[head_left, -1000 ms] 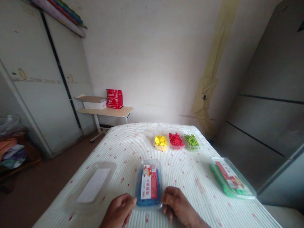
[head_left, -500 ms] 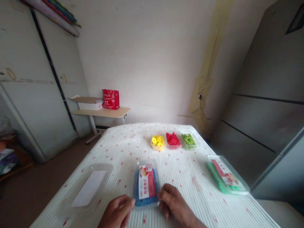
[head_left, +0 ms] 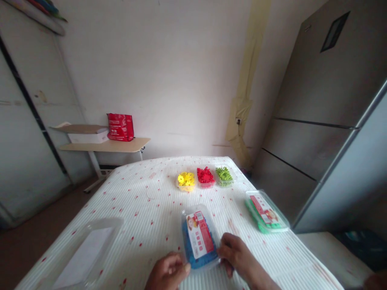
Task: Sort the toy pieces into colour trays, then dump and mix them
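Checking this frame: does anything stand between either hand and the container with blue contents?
Nothing visible does: the left hand and right hand are at opposite edges of the blue-filled container.

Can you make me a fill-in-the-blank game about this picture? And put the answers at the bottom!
1. The left hand and the right hand touch the front tub, whose contents are ____.
2. At the back, the red pieces sit between the yellow pieces and the ____ pieces.
3. The bag on the side table is ____.
4. The lidded green tub is nearer the ____ hand.

Missing words: blue; green; red; right.
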A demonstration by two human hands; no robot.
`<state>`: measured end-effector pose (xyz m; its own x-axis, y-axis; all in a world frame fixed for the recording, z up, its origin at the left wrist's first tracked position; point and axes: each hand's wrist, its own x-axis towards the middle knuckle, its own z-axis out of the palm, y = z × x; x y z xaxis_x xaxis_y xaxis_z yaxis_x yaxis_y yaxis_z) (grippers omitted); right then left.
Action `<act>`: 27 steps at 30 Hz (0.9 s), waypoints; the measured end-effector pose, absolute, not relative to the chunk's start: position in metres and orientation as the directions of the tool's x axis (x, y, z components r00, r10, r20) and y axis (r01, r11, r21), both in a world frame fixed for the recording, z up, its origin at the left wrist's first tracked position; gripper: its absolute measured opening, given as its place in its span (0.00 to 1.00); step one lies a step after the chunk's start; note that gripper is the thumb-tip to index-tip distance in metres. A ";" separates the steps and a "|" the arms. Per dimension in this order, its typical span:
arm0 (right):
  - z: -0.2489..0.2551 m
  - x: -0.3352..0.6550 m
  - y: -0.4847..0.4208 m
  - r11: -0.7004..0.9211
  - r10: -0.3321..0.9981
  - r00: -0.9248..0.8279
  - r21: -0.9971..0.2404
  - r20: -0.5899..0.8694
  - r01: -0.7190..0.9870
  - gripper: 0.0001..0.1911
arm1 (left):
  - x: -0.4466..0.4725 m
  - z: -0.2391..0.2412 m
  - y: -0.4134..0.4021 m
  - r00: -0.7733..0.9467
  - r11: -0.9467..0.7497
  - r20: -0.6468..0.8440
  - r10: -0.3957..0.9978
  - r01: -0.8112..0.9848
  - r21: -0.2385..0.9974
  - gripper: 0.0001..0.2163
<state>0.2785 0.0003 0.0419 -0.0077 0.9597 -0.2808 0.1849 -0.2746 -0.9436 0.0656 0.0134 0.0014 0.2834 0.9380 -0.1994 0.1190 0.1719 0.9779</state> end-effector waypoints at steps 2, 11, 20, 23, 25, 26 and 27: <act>0.041 0.293 -0.004 -0.259 0.965 0.023 -0.946 -0.260 0.196 0.07 | 0.083 0.005 0.015 0.281 0.185 -0.201 0.939 0.081 0.979 0.17; 0.061 0.385 -0.024 -0.201 0.924 0.362 -0.646 0.125 0.736 0.20 | 0.127 0.005 0.018 0.382 0.318 -0.279 0.881 -0.041 0.947 0.15; 0.002 0.459 0.011 -0.214 0.866 0.312 -0.273 0.391 0.938 0.31 | 0.124 -0.004 0.012 0.363 0.263 -0.263 0.894 0.050 0.964 0.08; -0.002 0.451 0.030 -0.189 0.856 0.299 -0.282 0.421 0.940 0.29 | 0.127 -0.007 0.011 0.358 0.259 -0.266 0.895 0.069 0.963 0.08; -0.001 0.448 0.041 -0.186 0.849 0.307 -0.300 0.430 0.936 0.29 | 0.129 -0.006 0.009 0.383 0.274 -0.285 0.879 0.083 0.958 0.08; 0.000 0.447 0.046 -0.182 0.848 0.310 -0.313 0.430 0.932 0.30 | 0.131 -0.005 0.009 0.396 0.283 -0.294 0.870 0.088 0.955 0.08; 0.000 0.448 0.051 -0.173 0.851 0.308 -0.325 0.425 0.930 0.30 | 0.132 -0.004 0.008 0.407 0.288 -0.299 0.863 0.091 0.953 0.07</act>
